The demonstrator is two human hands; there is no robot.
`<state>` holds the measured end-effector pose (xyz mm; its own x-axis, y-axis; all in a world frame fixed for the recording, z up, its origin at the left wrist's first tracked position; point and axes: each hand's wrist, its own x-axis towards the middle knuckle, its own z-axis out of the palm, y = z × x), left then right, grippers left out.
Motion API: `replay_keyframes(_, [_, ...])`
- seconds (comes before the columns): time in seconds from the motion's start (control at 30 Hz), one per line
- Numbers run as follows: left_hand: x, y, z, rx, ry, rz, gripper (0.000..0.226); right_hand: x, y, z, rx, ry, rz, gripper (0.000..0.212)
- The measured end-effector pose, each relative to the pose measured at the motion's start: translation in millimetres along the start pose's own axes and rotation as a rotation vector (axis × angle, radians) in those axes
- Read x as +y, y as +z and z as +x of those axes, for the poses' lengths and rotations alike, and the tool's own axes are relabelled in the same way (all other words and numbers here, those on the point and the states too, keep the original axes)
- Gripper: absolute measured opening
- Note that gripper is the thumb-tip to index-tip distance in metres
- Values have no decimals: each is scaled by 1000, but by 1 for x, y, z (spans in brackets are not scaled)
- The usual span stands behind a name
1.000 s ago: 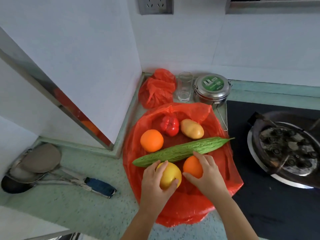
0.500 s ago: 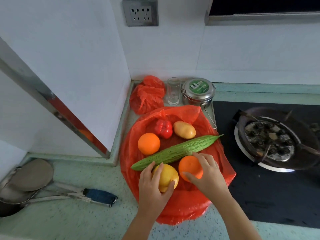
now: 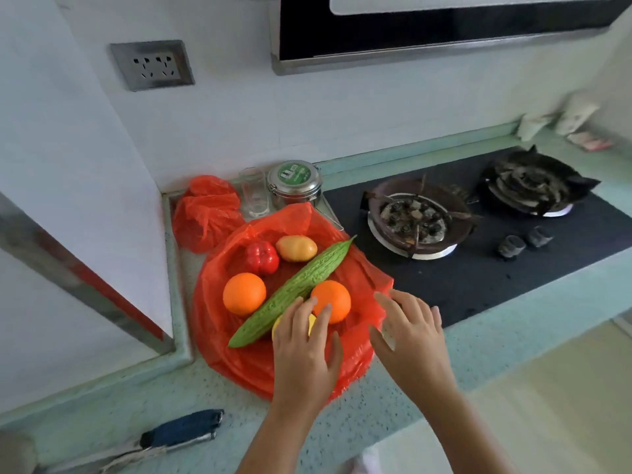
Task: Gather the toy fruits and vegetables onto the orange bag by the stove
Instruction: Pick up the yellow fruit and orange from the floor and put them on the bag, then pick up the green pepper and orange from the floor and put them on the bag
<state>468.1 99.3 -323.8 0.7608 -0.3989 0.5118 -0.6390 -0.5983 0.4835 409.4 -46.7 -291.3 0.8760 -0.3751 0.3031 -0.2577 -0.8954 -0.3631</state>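
Note:
The orange bag (image 3: 222,336) lies flat on the counter left of the stove (image 3: 478,278). On it rest a red pepper (image 3: 261,256), a potato (image 3: 295,248), a long green bitter gourd (image 3: 301,285) lying diagonally, and two oranges (image 3: 244,293) (image 3: 333,299). A yellow fruit (image 3: 277,329) is mostly hidden under my left hand (image 3: 304,350), whose fingers are spread flat over it, tips touching the gourd and the nearer orange. My right hand (image 3: 410,333) hovers open over the bag's right edge, holding nothing.
A crumpled second orange bag (image 3: 205,213), a glass (image 3: 253,191) and a steel tin (image 3: 294,181) stand behind the bag by the wall. Two gas burners (image 3: 412,220) (image 3: 533,186) are on the right. A blue-handled tool (image 3: 184,425) lies at the counter's front left. A wall corner juts out left.
My right hand has let go of the nearer orange and drawn back to the right. My left hand's fingers have spread open over the yellow fruit. The view has swung right.

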Motion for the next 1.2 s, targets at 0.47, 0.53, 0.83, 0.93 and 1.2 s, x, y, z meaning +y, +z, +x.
replay_keyframes(0.47, [129, 43, 3, -164, 414, -303, 35, 77, -88, -97, 298, 349, -120, 42])
replay_keyframes(0.53, [155, 57, -1, -187, 461, -326, 35, 97, -102, -111, 338, 403, -135, 40])
replay_keyframes(0.83, [307, 121, -27, -290, 641, -382, 36, 207, -186, -184, 456, 608, -200, 41])
replay_keyframes(0.93, [367, 141, -44, -330, 733, -437, 36, 248, -216, -216, 526, 688, -209, 43])
replay_keyframes(1.2, [526, 191, -106, -417, 951, -580, 35, 336, -290, -331, 710, 869, -330, 41])
